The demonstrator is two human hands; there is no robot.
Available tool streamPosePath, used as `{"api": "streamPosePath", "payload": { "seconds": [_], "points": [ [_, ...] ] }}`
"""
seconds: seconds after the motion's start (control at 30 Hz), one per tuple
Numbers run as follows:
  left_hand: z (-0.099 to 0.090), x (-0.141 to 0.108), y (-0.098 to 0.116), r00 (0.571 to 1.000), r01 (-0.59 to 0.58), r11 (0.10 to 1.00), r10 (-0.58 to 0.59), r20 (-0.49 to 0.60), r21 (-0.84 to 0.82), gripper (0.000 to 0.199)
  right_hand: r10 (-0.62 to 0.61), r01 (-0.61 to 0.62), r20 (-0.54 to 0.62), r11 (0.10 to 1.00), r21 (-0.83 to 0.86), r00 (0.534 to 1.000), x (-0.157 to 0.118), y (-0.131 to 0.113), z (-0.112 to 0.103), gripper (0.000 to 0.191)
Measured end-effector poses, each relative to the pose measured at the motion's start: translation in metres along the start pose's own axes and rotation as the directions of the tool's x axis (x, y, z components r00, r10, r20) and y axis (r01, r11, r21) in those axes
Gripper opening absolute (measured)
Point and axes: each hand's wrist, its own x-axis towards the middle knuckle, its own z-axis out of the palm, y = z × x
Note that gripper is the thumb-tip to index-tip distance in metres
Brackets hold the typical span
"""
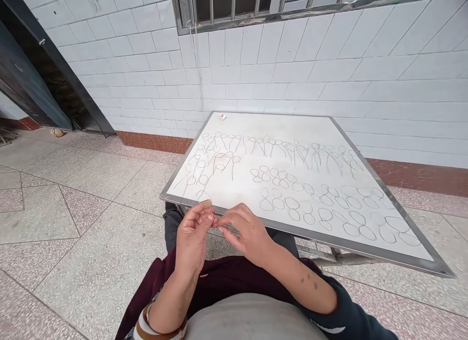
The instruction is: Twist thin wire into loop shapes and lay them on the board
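Both hands are close together over the near edge of a white table [244, 194]. My left hand [195, 228] pinches a thin wire loop [204, 196], which rises above the fingertips. Close beside it, my right hand [244, 230] has its thumb and fingers pressed together on the wire's lower end, near the left fingertips. Several thin wire loops with straight tails [272, 141] lie in a row across the back of the table. Several wire figures of joined loops [292, 208] lie at the front right.
A small red and white object [223, 117] sits at the table's back left corner. Behind the table stands a white tiled wall [256, 72] with a barred window [234, 6]. A dark doorway [54, 72] is at the left, with a ball [57, 132] on the floor.
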Motion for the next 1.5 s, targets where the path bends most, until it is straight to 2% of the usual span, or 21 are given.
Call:
{"api": "streamPosePath", "payload": {
  "seconds": [0.1,0.2,0.3,0.37,0.47,0.63,0.83,1.13,1.33,1.5],
  "points": [
    [0.002,-0.004,0.002,1.0,-0.013,1.0,0.012,0.009,0.016,0.027,0.264,-0.254,-0.033,0.949,0.187,0.964,-0.003,0.002,0.003,0.015],
    [0.002,-0.005,0.002,1.0,-0.011,1.0,0.011,0.005,0.028,0.028,0.45,-0.438,0.068,0.807,0.395,0.89,-0.006,0.003,0.006,0.02],
    [0.002,-0.006,0.0,1.0,0.003,0.999,-0.003,0.007,0.039,0.027,0.524,-0.525,0.186,0.633,0.569,0.832,-0.005,0.003,0.009,0.017],
    [0.001,-0.006,-0.001,1.0,0.014,0.999,-0.015,0.016,0.046,0.026,0.54,-0.543,0.229,0.542,0.641,0.81,-0.004,0.001,0.009,0.015],
    [0.002,-0.006,-0.002,0.999,0.033,0.999,-0.034,0.026,0.039,0.025,0.549,-0.542,0.243,0.486,0.685,0.8,-0.001,-0.001,0.008,0.013],
    [0.005,-0.008,-0.001,0.998,0.055,0.998,-0.055,0.011,0.005,0.031,0.558,-0.532,0.225,0.479,0.698,0.799,-0.001,-0.002,0.007,0.012],
    [0.007,-0.01,0.002,1.0,-0.019,0.999,0.019,-0.009,0.031,0.034,0.565,-0.544,0.23,0.484,0.685,0.792,-0.001,-0.003,0.007,0.011],
    [0.007,-0.013,0.003,0.998,-0.06,0.997,0.061,-0.014,0.055,0.034,0.549,-0.532,0.23,0.489,0.691,0.803,0.0,-0.006,0.007,0.014],
    [0.006,-0.016,0.005,0.997,-0.081,0.993,0.082,-0.01,0.083,0.034,0.516,-0.497,0.205,0.527,0.689,0.832,0.001,-0.011,0.006,0.011],
    [0.005,-0.019,0.006,0.994,-0.108,0.983,0.112,-0.02,0.15,0.037,0.504,-0.492,0.179,0.602,0.629,0.845,0.001,-0.01,0.006,0.008]
  ]
}}
